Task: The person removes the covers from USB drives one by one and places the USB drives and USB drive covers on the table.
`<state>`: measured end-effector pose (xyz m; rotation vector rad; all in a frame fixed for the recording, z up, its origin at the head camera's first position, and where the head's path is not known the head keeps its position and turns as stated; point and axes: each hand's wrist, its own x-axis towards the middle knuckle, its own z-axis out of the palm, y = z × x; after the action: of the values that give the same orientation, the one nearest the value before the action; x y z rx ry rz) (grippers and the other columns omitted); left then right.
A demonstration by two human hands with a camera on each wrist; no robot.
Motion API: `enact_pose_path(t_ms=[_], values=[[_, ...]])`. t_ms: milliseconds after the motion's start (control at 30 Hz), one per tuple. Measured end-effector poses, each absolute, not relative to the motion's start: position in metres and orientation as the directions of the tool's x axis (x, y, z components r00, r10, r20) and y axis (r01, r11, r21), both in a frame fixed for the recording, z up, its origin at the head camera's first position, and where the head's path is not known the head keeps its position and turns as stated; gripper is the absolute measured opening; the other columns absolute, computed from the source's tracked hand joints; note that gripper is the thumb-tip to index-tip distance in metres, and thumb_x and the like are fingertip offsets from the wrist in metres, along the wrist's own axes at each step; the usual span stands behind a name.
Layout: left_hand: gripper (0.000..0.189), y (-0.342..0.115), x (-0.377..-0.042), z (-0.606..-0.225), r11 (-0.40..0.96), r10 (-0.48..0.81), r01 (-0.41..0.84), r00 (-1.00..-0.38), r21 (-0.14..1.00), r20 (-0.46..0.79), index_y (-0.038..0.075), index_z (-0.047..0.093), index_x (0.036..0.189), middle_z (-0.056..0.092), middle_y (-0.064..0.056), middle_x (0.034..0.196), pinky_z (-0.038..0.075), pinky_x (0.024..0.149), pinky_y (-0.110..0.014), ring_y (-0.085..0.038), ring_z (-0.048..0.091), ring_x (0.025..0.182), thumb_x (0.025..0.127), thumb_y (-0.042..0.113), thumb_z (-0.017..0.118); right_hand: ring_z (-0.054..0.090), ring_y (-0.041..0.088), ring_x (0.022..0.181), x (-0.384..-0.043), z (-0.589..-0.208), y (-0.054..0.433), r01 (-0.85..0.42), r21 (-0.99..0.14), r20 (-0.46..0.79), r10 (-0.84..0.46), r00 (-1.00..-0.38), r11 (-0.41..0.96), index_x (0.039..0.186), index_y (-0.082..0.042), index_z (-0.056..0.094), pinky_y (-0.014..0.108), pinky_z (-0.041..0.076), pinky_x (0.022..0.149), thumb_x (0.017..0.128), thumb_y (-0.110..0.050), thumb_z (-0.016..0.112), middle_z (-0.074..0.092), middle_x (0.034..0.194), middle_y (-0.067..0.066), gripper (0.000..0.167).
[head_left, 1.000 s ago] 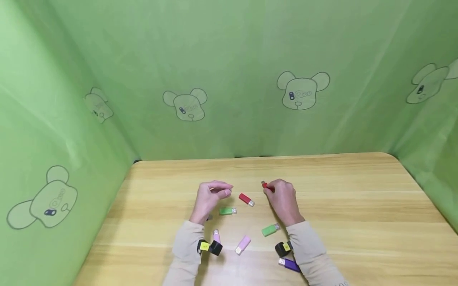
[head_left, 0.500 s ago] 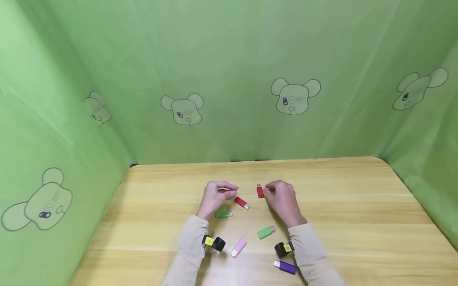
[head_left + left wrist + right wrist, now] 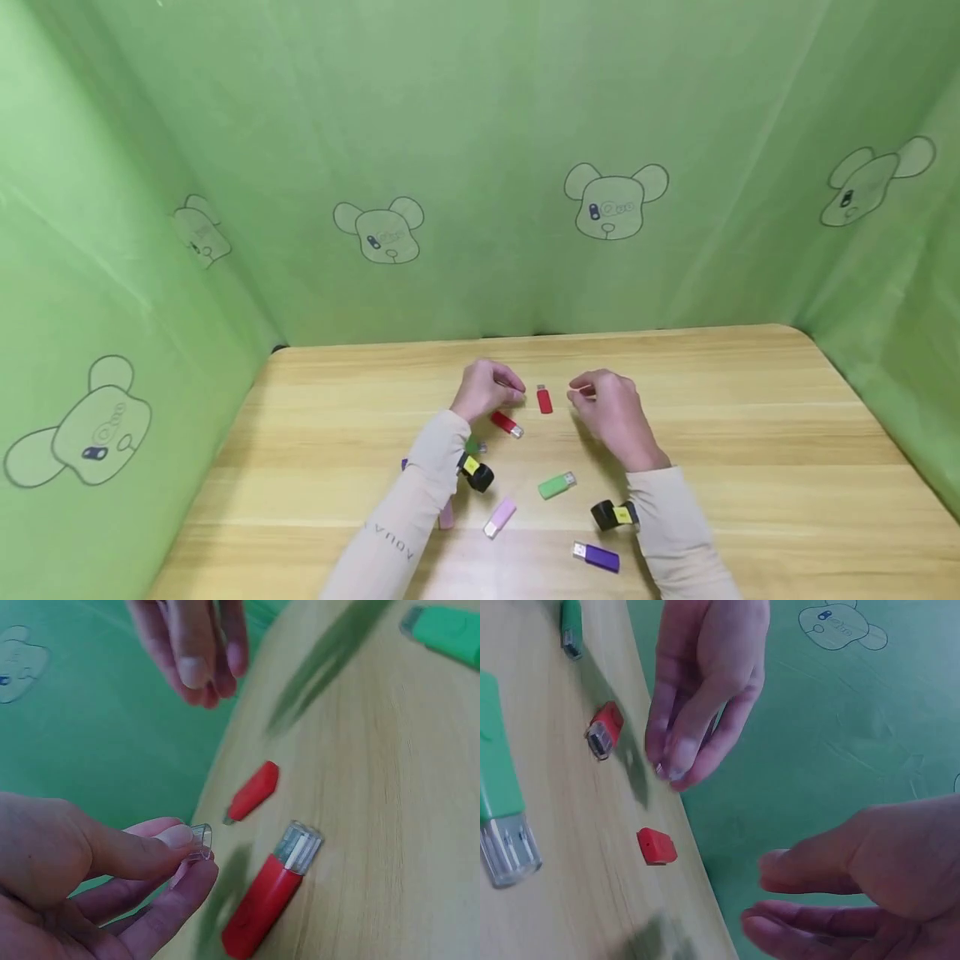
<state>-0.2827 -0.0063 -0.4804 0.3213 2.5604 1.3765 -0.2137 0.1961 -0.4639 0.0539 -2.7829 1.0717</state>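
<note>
Left hand [image 3: 486,390] slides toward far worktop [image 3: 750,417] edge, pinching clear cap [image 3: 202,841]; right hand [image 3: 611,408] gapes empty, farther red stick [image 3: 544,402] between.

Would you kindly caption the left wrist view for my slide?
Left hand pinching a clear plastic cap near two red USB sticks.

Red USB sticks [image 3: 544,402]: two. Green USB sticks [image 3: 557,486]: two. Pink USB sticks [image 3: 501,517]: two. Purple USB sticks [image 3: 601,558]: two, the left one mostly hidden. Loose clear cap [image 3: 202,842]: one. Wrist cameras [image 3: 604,515]: two. Bear-head drawings [image 3: 610,218]: five.
</note>
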Motion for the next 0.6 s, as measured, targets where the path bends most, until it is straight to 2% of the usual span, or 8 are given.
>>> enact_pose_path(t_ms=[167, 267, 600], values=[[0.010, 0.003, -0.287, -0.485, 0.596, 0.296, 0.120, -0.952, 0.794, -0.078, 0.007, 0.077, 0.085, 0.076, -0.006, 0.081, 0.051, 0.064, -0.017, -0.007, 0.064, 0.064, 0.076, 0.003, 0.080, 0.069, 0.031, 0.095, -0.209, -0.459, 0.198, -0.049, -0.659, 0.051, -0.020, -0.998, 0.751, 0.108, 0.000, 0.070, 0.038, 0.061, 0.078, 0.089, -0.009, 0.067, 0.072, 0.105, 0.019, 0.021], [0.010, 0.004, -0.288, -0.489, 0.611, 0.294, 0.123, -0.953, 0.782, -0.079, 0.006, 0.077, 0.084, 0.076, -0.007, 0.080, 0.050, 0.062, -0.017, -0.007, 0.062, 0.062, 0.075, 0.002, 0.081, 0.069, 0.030, 0.095, -0.208, -0.458, 0.197, -0.046, -0.652, 0.034, -0.031, -0.999, 0.757, 0.108, 0.000, 0.071, 0.038, 0.060, 0.078, 0.089, -0.009, 0.067, 0.072, 0.105, 0.018, 0.022], [0.009, 0.013, -0.286, -0.487, 0.647, 0.316, 0.189, -0.948, 0.738, -0.034, 0.008, 0.077, 0.081, 0.076, -0.004, 0.077, 0.047, 0.068, -0.018, -0.005, 0.059, 0.062, 0.075, 0.005, 0.082, 0.069, 0.031, 0.095, -0.207, -0.456, 0.200, -0.060, -0.639, 0.024, -0.058, -0.998, 0.767, 0.109, 0.002, 0.069, 0.041, 0.060, 0.081, 0.087, -0.006, 0.069, 0.071, 0.106, 0.021, 0.023]])
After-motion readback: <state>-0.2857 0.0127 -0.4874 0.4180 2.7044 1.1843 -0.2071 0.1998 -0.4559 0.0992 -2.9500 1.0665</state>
